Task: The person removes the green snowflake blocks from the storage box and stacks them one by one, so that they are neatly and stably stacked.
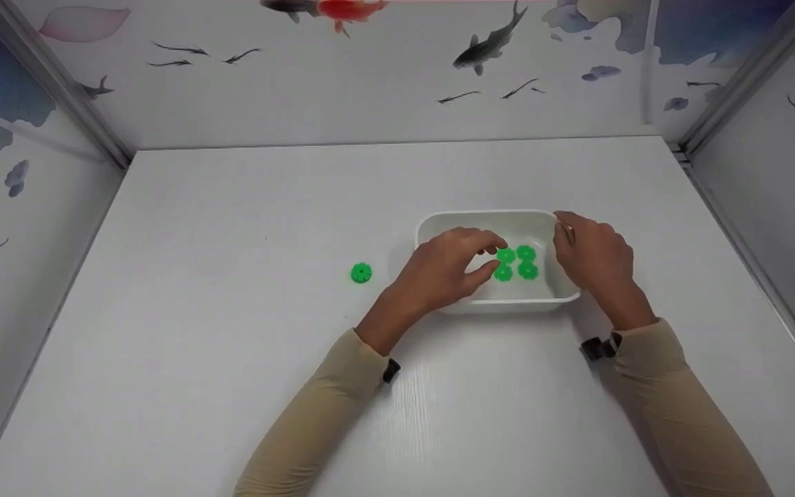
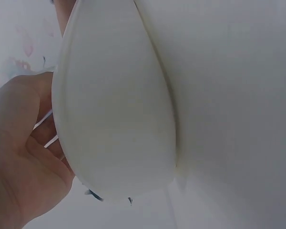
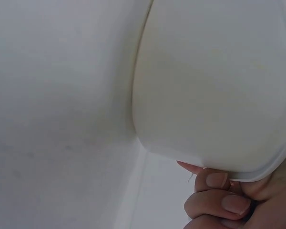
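Note:
A white plastic tub [image 1: 508,304] stands on the table with several small green flower-shaped pieces [image 1: 527,270] lying flat on its floor. My left hand [image 1: 447,268] reaches over the tub's left part, thumb and fingers apart, its fingertips close to the green pieces. Nothing shows between them. At the right end, my right hand [image 1: 597,254] grips the tub's rim. The right wrist view shows curled fingers [image 3: 214,202] at the rim, below the outer wall. In the left wrist view the tub's wall [image 2: 117,105] hides the left fingertips.
One more green notched disc [image 1: 361,273] lies on the white table [image 1: 197,290], left of the tub. Printed panels with fish [image 1: 484,52] enclose the table at the back and both sides. Each wrist carries a small black device.

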`<state>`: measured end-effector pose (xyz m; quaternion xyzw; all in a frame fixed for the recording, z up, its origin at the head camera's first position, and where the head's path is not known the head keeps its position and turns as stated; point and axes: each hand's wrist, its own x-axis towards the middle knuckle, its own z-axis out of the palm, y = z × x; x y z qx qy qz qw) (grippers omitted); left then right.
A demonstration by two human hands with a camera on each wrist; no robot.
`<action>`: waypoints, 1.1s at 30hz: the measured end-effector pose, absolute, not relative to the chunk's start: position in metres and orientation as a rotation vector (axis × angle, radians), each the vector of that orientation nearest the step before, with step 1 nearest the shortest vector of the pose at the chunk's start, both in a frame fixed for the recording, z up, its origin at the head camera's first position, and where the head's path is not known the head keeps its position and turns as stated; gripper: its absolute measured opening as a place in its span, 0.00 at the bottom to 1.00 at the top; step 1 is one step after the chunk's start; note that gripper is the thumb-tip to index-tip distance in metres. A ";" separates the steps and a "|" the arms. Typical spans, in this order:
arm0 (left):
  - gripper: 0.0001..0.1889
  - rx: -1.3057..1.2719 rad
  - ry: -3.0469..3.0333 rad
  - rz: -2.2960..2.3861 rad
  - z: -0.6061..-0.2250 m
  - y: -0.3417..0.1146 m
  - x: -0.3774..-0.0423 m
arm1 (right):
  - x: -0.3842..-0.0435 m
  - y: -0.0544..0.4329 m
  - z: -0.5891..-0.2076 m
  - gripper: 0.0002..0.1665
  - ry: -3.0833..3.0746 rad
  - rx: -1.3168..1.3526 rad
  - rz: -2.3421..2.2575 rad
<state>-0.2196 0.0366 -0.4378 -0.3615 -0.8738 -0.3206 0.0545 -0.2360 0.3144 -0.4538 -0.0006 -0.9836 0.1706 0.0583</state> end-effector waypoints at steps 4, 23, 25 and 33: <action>0.15 -1.124 -2.661 -0.989 -0.437 0.045 -0.220 | -0.236 0.314 -0.452 0.28 -2.993 -0.015 0.513; 0.12 -1.118 -2.714 -1.082 -0.438 0.078 -0.228 | -0.235 0.314 -0.453 0.26 -2.950 0.035 0.539; 0.11 -1.106 -2.736 -1.072 -0.439 0.081 -0.228 | -0.234 0.315 -0.453 0.26 -2.936 0.048 0.545; 0.12 -0.963 -2.851 -0.986 -0.448 0.088 -0.229 | -0.234 0.314 -0.453 0.27 -2.969 0.025 0.546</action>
